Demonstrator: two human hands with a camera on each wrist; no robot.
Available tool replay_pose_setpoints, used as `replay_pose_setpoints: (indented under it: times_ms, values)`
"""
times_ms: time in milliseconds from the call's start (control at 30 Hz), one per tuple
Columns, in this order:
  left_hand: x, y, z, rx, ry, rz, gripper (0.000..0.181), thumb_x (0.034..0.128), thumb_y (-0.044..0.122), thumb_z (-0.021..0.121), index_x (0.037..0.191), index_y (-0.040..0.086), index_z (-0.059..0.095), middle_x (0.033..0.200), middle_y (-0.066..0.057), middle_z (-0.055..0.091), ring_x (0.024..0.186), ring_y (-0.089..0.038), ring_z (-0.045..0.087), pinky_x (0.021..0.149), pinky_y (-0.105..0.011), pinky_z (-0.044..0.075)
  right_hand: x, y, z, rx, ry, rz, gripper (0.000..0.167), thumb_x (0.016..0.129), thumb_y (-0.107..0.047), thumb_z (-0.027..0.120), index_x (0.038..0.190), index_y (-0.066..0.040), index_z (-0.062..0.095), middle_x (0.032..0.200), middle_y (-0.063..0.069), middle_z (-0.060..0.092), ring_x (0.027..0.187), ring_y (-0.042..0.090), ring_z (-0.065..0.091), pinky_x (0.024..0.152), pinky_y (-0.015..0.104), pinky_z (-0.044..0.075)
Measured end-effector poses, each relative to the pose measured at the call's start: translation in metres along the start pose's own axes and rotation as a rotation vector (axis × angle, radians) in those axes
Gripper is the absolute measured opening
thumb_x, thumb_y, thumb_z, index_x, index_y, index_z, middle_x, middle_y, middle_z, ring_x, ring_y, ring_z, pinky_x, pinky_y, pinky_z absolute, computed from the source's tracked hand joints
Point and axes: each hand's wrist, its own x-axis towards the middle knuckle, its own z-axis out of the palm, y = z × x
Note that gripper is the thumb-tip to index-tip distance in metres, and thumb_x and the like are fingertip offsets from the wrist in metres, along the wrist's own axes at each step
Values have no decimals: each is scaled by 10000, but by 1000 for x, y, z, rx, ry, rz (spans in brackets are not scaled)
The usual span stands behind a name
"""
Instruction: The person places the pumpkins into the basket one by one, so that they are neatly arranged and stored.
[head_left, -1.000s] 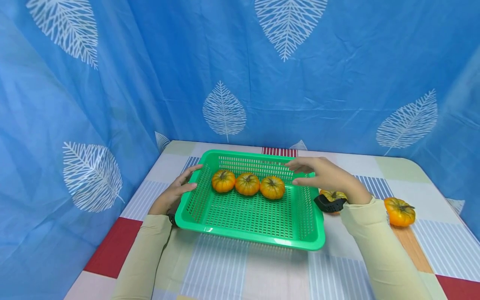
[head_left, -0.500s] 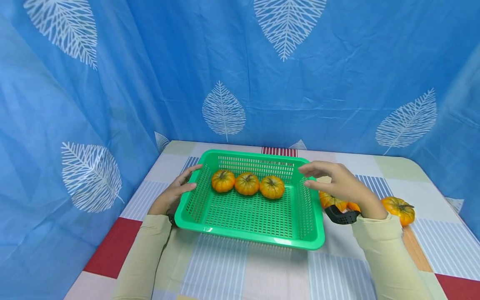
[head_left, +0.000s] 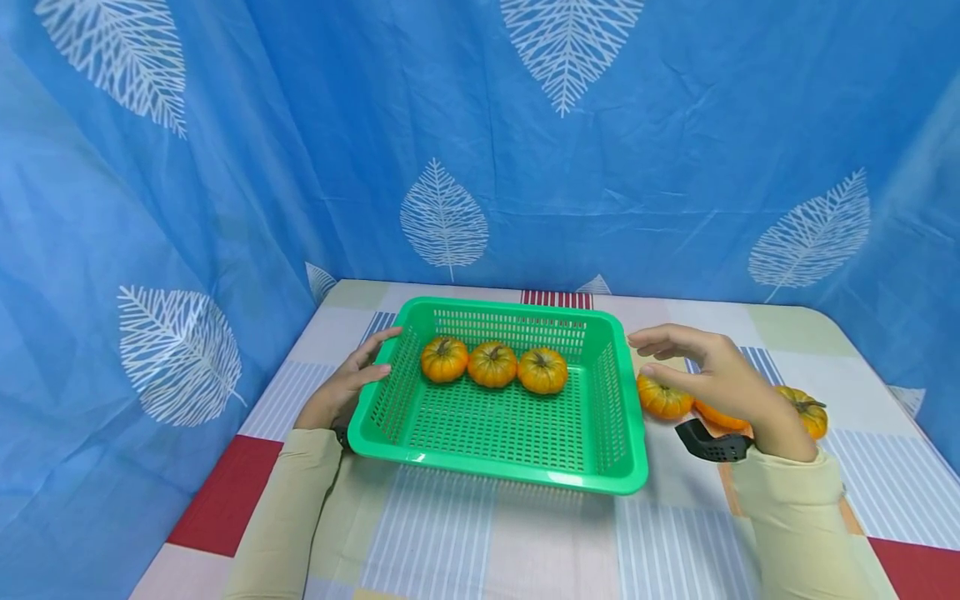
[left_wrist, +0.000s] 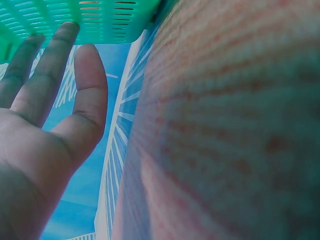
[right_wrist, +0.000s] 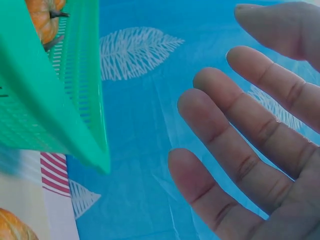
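Observation:
A green basket (head_left: 487, 476) holds three orange-green pumpkins in a row: left (head_left: 444, 360), middle (head_left: 492, 365) and right (head_left: 542, 371). My left hand (head_left: 347, 385) lies at the basket's left side, fingers loosely extended; in the left wrist view the fingertips of this hand (left_wrist: 55, 110) reach the basket wall (left_wrist: 100, 20). My right hand (head_left: 705, 371) hovers just beyond the basket's right rim, fingers spread and holding nothing. Under and beside it sit a pumpkin (head_left: 663, 398), a partly hidden orange one (head_left: 722, 416) and another (head_left: 804, 410) behind the wrist.
A checked cloth (head_left: 555, 542) covers the table. Blue curtains with white leaf prints (head_left: 444, 218) hang behind and at both sides. The right wrist view shows a pumpkin (right_wrist: 15, 227) at its lower left corner, outside the basket.
My right hand has moved from over the basket's right part to the right, past its rim, uncovering a pumpkin beside the basket. My left hand has stayed at the left side.

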Motion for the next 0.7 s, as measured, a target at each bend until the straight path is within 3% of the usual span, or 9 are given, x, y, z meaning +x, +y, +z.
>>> replay_pose_setpoints:
  times_ms: [133, 233, 500, 700]
  values:
    - [0, -2, 0, -16, 4, -1, 754, 1101, 265, 578, 1706, 22, 199, 1792, -243, -37, 1594, -522, 86, 1203, -701, 213, -8, 3, -5, 23, 9, 21, 367, 967, 73, 744, 1326, 1, 722, 1294, -138, 713, 1118, -10, 650, 962, 103, 491]
    - [-1, -2, 0, -13, 8, -2, 760, 1101, 272, 582, 1706, 21, 199, 1794, -235, -55, 1618, -500, 15, 1205, -708, 191, -13, 4, -9, 49, 13, 56, 387, 960, 90, 743, 1338, 11, 712, 1295, -165, 704, 1113, -2, 653, 961, 103, 493]
    - [-2, 0, 1, -11, 25, -23, 746, 1090, 246, 573, 1706, 25, 214, 1800, -217, -57, 1634, -476, -57, 1215, -730, 149, -27, 7, -18, 143, 34, 103, 391, 977, 138, 685, 1358, 53, 682, 1318, -149, 709, 1127, 30, 666, 956, 111, 510]
    - [-1, 2, 1, -10, 33, -30, 742, 1085, 275, 593, 1705, 53, 250, 1805, -199, -44, 1641, -455, -78, 1226, -749, 117, -38, 13, -25, 181, 87, 89, 431, 953, 211, 647, 1359, 70, 678, 1334, -121, 716, 1165, 31, 664, 984, 107, 499]
